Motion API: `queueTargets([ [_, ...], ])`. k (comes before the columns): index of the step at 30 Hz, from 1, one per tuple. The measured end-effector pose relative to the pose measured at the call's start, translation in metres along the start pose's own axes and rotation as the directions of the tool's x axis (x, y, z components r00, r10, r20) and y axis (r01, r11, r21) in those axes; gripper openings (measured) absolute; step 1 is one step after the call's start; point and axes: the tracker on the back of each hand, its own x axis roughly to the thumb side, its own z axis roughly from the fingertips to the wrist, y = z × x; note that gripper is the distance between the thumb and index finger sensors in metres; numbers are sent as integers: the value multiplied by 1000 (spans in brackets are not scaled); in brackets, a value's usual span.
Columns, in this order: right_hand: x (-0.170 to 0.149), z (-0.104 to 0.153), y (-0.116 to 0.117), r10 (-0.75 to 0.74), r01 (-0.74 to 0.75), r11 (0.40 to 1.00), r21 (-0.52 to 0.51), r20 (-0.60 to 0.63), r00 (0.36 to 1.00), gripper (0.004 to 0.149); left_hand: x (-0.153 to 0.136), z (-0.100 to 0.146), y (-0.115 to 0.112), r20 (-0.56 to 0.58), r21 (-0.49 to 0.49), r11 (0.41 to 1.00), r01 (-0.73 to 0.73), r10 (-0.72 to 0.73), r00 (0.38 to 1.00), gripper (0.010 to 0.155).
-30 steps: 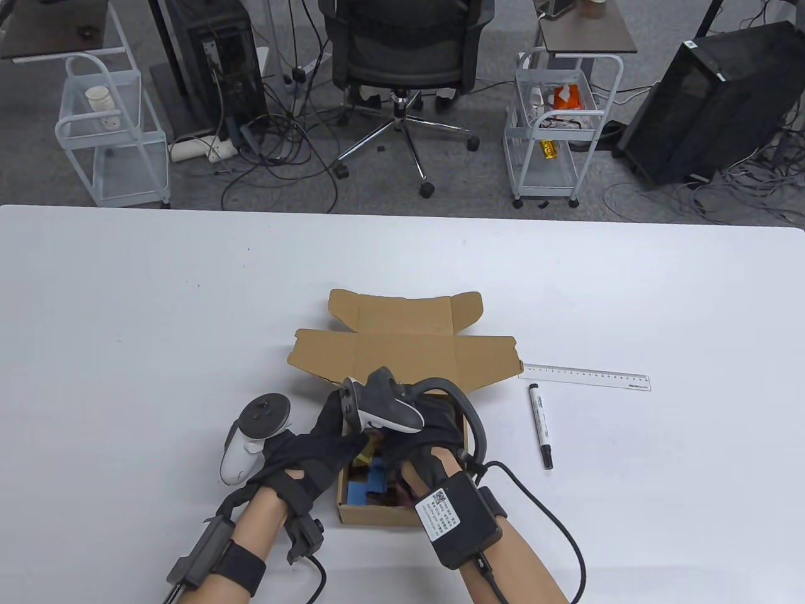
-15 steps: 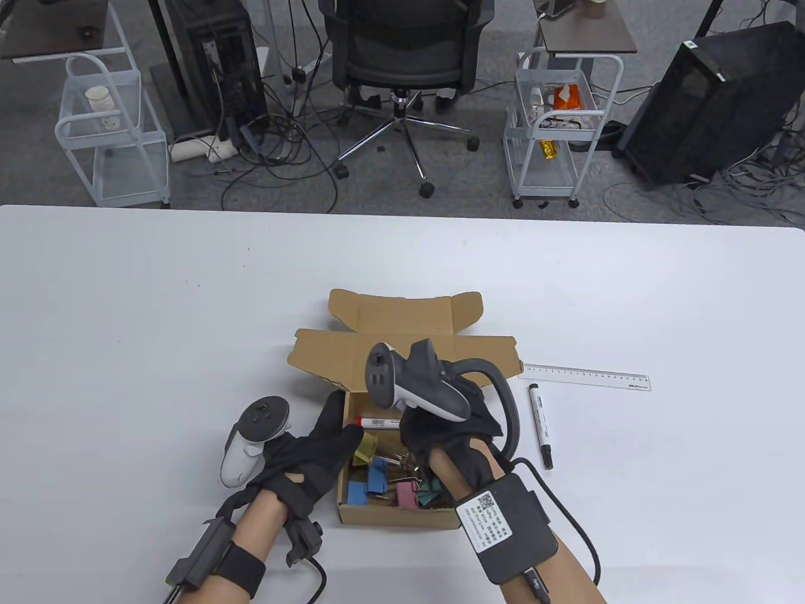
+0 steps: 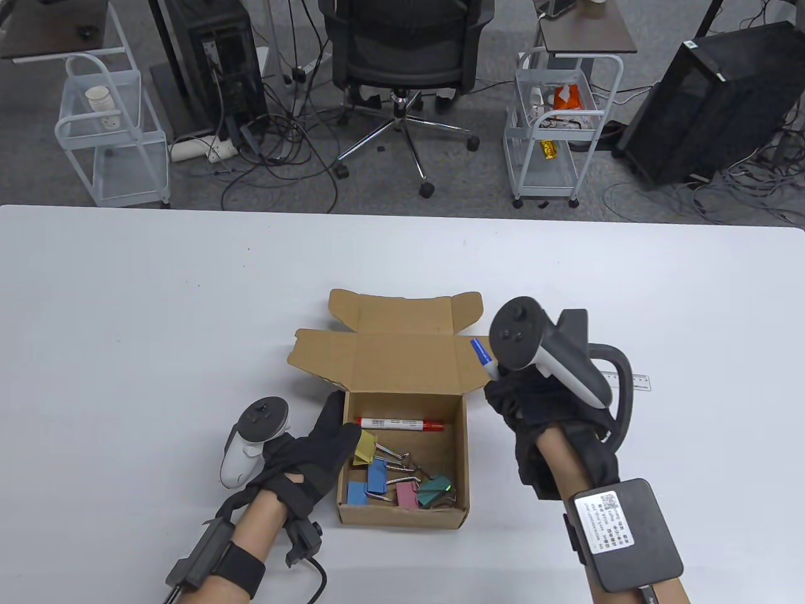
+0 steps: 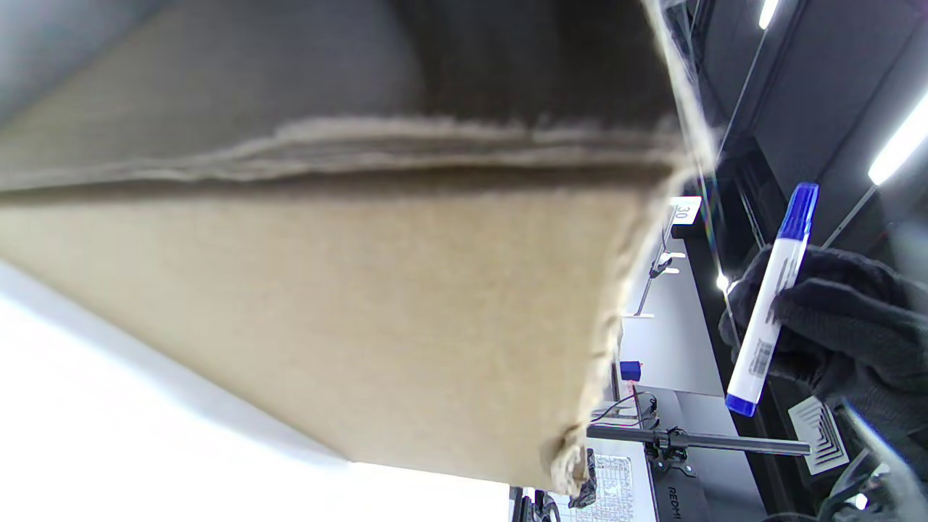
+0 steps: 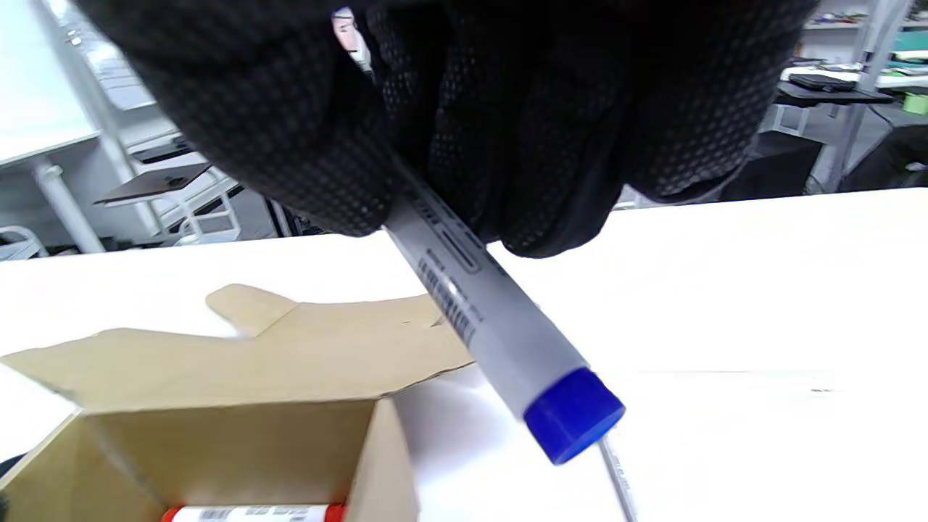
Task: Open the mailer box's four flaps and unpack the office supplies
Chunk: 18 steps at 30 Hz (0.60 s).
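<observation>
Your white table point(image 3: 157, 327) carries the open brown cardboard mailer box point(image 3: 402, 469), bare surface all round. Your left hand point(image 3: 311, 453), fingers straight, rests on its left wall. Your right hand point(image 3: 541, 415) grasps the blue-capped white marker point(image 3: 483, 357) right of the box; its label is unreadable.

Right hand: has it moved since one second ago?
Yes. The right hand, gripping a blue-capped marker, was over the mailer box; now it is off the box's right side, above the table near the ruler.
</observation>
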Motion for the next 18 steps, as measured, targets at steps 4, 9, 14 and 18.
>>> queueTargets([
  [4,-37,-8,-1,-54,54,999,4,-81,995,54,0,0,0,0,2,1000,-4,4,1000,88],
  [9,-80,-24,13,-98,106,994,35,-177,979,54,-1,1,-1,5,8,1000,-15,15,1000,88],
  [14,-112,-44,45,-113,135,988,72,-251,961,54,-1,1,-1,7,12,1000,-22,22,1000,87],
  [18,-127,-59,73,-118,160,980,120,-296,948,54,-2,1,-2,10,18,999,-31,31,999,88],
])
